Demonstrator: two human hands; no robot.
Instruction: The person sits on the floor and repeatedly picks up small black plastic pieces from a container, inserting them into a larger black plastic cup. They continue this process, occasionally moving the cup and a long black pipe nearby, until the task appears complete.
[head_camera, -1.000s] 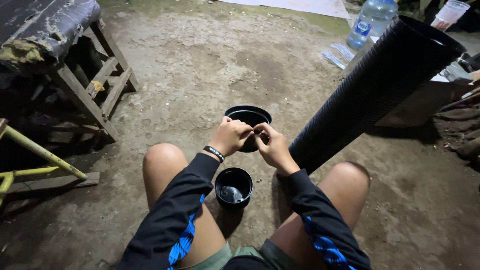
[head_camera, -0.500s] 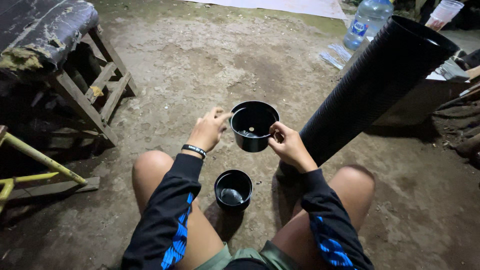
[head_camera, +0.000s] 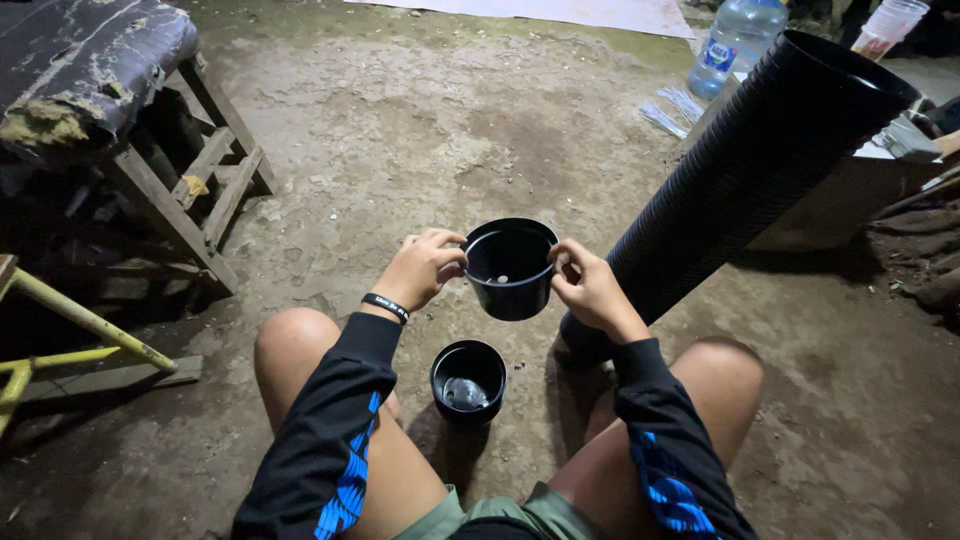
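your left hand and right hand meet at the centre of the frame, one on each side of a small black plastic pot. the pot is lifted clear of the dirt floor, held upright with its mouth open toward the camera. grip state, left: fingers curled closed on the pot's left rim, thumb on top. grip state, right: fingers pinched closed on the right rim; how far they reach inside the pot cannot be told. a few pale specks show at the bottom of the held pot. directly below it, in the lower centre of the frame between your bare knees, a second black pot stands on the floor, apart from the first, with something pale and shiny inside. a dark wristband sits on your left wrist, just above the black sleeve with blue markings. to the right of your right hand, a long ribbed black tube slants from the centre toward the upper right of the frame, its lower end resting on the floor near your right knee. a large clear water bottle stands at the upper right. a worn wooden bench occupies the upper left, and a yellow metal frame lies at the left edge.
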